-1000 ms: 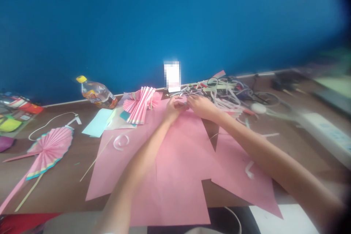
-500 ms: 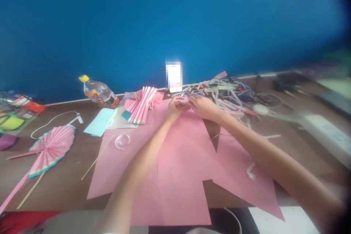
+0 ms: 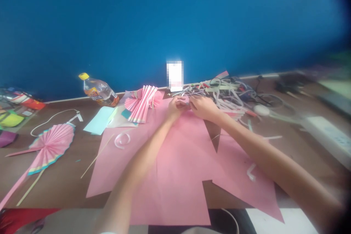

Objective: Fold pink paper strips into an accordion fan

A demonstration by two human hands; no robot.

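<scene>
The left hand (image 3: pixel 175 109) and the right hand (image 3: pixel 203 106) meet at the far side of the pink paper sheets (image 3: pixel 181 161), fingers bent inward, both forearms reaching across the paper. Between their fingertips shows a small greyish piece (image 3: pixel 188 105) (too blurred to name), and I cannot tell whether either grip is clenched on it or merely touching it. The sheets lie flat on the brown table (image 3: pixel 65 192), overhanging its near edge in the middle. Left of the left hand sits a pleated pink piece (image 3: pixel 142 106), with pale blue paper (image 3: pixel 98 120) further left and, behind that, a tilted bottle (image 3: pixel 101 94) with a yellow cap. A curled white strip (image 3: pixel 117 144) and a bent white scrap (image 3: pixel 250 173) lie on the pink paper, one on either side. Just beyond the right hand spreads a tangled heap of strips (image 3: pixel 223 94). At the far left lies a pink pleated fan (image 3: pixel 55 144) edged in yellow and blue. A bright white panel (image 3: pixel 174 75) stands upright behind the hands, before the blue wall (image 3: pixel 175 18).
</scene>
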